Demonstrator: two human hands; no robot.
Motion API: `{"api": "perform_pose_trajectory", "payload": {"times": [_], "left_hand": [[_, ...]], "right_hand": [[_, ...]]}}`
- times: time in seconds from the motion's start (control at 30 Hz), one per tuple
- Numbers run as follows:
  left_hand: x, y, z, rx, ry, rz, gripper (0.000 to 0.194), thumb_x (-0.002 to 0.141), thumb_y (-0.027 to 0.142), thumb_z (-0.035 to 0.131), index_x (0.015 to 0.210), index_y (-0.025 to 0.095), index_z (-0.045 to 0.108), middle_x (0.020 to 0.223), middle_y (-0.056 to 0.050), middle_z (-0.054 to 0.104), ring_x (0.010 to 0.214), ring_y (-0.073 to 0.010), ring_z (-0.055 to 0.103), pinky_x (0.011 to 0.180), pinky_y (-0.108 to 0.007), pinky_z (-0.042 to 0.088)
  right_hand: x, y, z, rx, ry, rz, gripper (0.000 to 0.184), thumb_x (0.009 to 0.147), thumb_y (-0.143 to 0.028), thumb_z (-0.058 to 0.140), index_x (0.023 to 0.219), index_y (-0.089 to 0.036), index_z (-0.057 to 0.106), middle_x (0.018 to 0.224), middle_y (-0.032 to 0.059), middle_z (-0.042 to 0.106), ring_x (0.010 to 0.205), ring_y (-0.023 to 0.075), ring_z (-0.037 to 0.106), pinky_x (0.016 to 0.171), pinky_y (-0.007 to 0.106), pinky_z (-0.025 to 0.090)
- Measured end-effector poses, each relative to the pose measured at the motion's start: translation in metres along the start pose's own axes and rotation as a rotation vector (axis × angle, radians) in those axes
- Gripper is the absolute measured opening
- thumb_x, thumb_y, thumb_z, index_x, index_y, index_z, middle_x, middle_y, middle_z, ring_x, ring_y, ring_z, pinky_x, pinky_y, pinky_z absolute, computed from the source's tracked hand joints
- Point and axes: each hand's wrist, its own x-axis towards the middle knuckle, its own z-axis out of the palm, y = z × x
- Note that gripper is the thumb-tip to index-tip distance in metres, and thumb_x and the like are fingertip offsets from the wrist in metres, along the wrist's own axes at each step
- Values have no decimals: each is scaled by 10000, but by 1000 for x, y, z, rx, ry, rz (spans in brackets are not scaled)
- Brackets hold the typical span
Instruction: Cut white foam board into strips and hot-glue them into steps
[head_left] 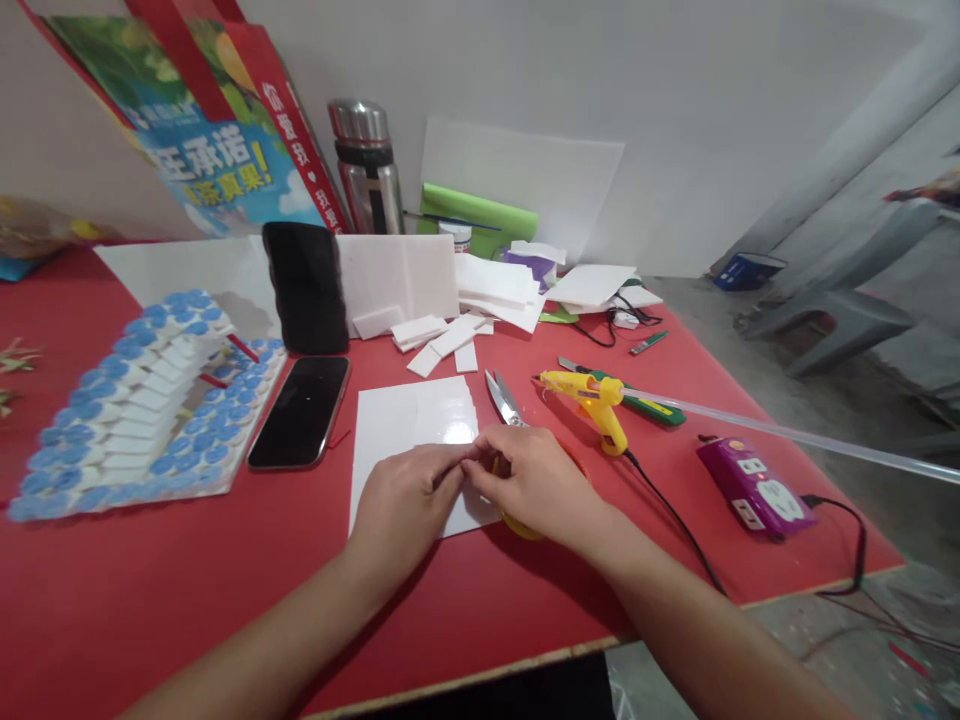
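My left hand (409, 495) rests over a white foam board sheet (390, 410) on the red table, its thumb and fingers pinched together. Close against it, my right hand (536, 480) is closed too, and the fingertips of both hands meet above the sheet. Whatever lies between the fingertips is too small or hidden to make out. Under and beside my right hand is a pair of scissors (504, 400) with orange-yellow handles partly covered. A yellow hot glue gun (600, 400) with a long clear glue stick lies to the right.
A purple power socket (754, 490) sits near the right edge, and a green utility knife (652, 408) lies behind the glue gun. White foam strips (446, 345) are at the back. Left are a phone (300, 412) and a model with blue discs (82, 420).
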Motion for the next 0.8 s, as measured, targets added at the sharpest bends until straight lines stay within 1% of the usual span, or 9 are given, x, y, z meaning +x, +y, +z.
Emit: {"api": "perform_pose_trajectory", "payload": {"times": [0.1,0.2,0.27,0.4,0.47,0.67,0.8], "left_hand": [[-1,0,2,72,5,37,278,982,183,564,1076,256,815,996,1,843,860,-219,775,703,-310,528],[-1,2,3,127,-18,27,256,1002,203,554,1047,225,805,962,-18,832,830,-220,761,682,-318,514],[-2,2,2,134,-28,9,255,1014,217,546,1024,222,801,936,-21,822,813,-218,751,675,-319,507],[-3,-1,1,65,13,5,237,1019,241,561,1022,231,797,951,-14,824,828,-204,753,720,-309,521],[-4,-2,0,62,14,11,240,1022,247,559,1016,231,798,942,-17,824,818,-200,750,714,-303,517],[-1,1,0,141,-23,-14,280,1027,246,540,938,236,805,850,-24,813,747,-197,737,649,-291,472],[0,2,0,155,-34,-28,289,1028,256,538,914,241,803,845,-29,814,750,-201,741,648,-291,468]], "right_hand": [[1,0,3,-36,-11,40,116,916,-197,680,801,-196,680,790,30,743,702,170,632,617,280,373],[3,0,6,-42,7,83,103,930,-187,663,834,-196,699,832,53,773,765,198,685,657,296,407],[3,1,9,-44,30,98,109,937,-189,657,837,-197,698,821,54,776,764,204,701,668,301,426],[2,5,14,-95,86,48,116,969,-234,642,871,-201,694,824,61,780,769,220,726,696,319,468],[2,7,16,-125,104,22,125,990,-257,626,900,-200,691,850,72,787,792,232,738,719,333,490],[1,7,17,-155,96,33,98,1000,-273,628,943,-201,664,878,85,792,829,251,755,750,348,525],[1,7,16,-158,74,39,85,1007,-270,631,952,-207,642,905,84,794,855,253,759,761,346,522]]}}
